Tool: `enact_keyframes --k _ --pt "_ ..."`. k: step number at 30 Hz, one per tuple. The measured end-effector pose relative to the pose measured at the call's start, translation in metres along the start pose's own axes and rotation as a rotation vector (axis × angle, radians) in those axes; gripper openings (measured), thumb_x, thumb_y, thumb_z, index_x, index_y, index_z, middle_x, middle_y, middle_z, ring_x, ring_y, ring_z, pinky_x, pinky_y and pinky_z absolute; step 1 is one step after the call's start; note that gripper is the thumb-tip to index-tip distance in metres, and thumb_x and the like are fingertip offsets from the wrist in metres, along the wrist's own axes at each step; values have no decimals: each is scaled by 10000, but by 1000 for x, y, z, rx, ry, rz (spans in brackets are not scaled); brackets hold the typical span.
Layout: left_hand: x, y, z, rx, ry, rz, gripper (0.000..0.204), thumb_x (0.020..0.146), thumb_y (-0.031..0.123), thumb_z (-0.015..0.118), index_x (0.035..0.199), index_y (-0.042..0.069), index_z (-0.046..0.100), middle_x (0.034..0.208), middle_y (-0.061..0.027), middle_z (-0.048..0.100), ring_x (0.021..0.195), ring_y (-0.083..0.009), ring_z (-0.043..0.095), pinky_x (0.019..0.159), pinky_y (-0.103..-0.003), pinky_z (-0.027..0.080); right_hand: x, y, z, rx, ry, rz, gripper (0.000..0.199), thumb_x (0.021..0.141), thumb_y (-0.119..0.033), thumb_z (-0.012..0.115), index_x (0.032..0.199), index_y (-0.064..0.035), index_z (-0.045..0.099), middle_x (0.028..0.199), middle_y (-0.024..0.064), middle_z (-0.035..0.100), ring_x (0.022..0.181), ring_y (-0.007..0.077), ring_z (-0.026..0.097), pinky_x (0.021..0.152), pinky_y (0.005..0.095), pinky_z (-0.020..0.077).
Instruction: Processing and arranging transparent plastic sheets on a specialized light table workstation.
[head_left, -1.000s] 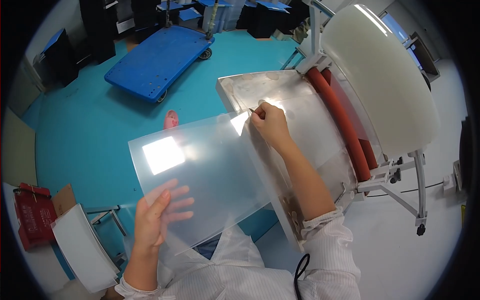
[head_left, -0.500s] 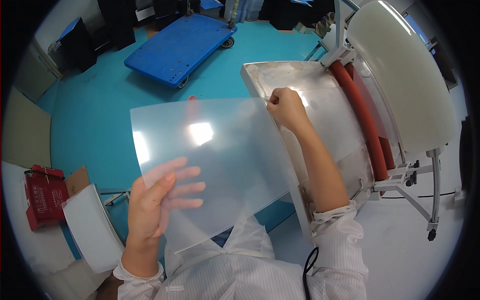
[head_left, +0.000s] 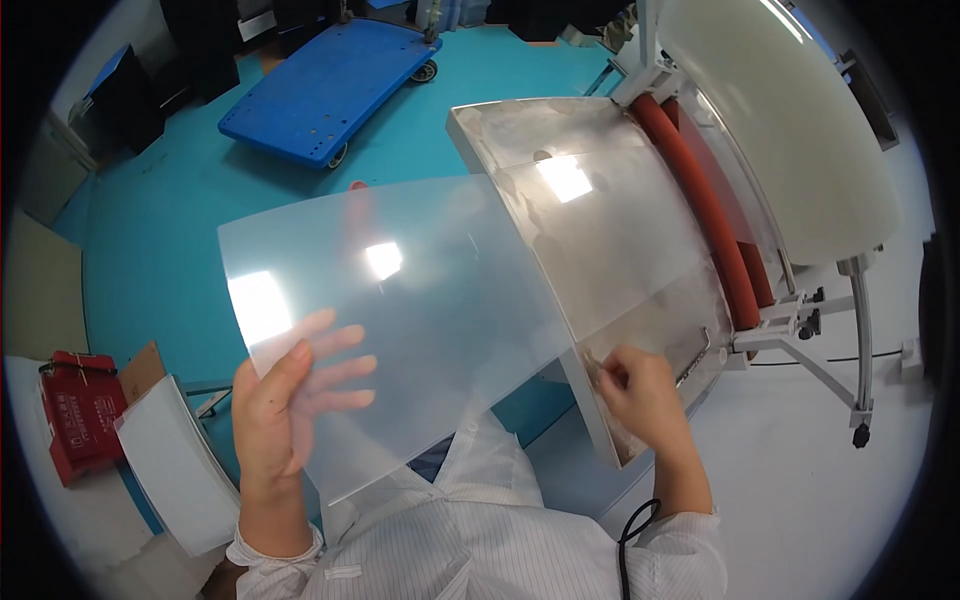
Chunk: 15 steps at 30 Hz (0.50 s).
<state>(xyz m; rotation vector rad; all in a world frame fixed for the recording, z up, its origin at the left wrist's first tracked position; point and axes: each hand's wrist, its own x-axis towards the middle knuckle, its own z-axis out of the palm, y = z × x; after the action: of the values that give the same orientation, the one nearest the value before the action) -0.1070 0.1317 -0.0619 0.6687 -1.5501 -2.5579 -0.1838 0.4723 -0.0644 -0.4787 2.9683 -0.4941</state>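
A large clear plastic sheet point(head_left: 440, 300) stretches from my left side onto the metal table point(head_left: 530, 122) of a roller machine. My left hand point(head_left: 275, 410) grips its left edge, thumb on top and spread fingers showing through from underneath. My right hand point(head_left: 645, 400) is closed in a pinch low over the near-left part of the metal table, just beyond the sheet's near edge. What its fingertips hold, if anything, is hidden. The sheet's right part lies on the metal, pointing toward the red rollers point(head_left: 700, 210).
Above the rollers sits a big whitish roll point(head_left: 790, 130) on a metal frame. A blue platform trolley point(head_left: 325, 90) stands on the teal floor at the far left. At the lower left are a red box point(head_left: 90, 415) and a stack of white sheets point(head_left: 180, 465).
My right hand has moved from the sheet's far edge back toward me, to the table's near end. The sheet and my left hand appear slightly farther left, as the whole view has shifted.
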Motion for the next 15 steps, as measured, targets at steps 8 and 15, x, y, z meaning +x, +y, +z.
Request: enact_keyframes --k 8,15 --pt "-69 -46 -134 -132 287 130 450 951 203 521 1300 -73 458 1159 -246 608 940 -351 664 693 -410 599 63 9 48 703 190 -26 66 883 -71 636 851 -36 590 712 -52 511 605 32 442 537 195 362" --pt "-166 -83 -243 -388 683 429 492 985 206 460 1409 -12 338 1375 -233 450 1218 -382 499 952 -498 474 63 41 78 819 327 -24 99 935 -139 597 885 -58 572 697 -49 452 617 34 405 536 194 331"
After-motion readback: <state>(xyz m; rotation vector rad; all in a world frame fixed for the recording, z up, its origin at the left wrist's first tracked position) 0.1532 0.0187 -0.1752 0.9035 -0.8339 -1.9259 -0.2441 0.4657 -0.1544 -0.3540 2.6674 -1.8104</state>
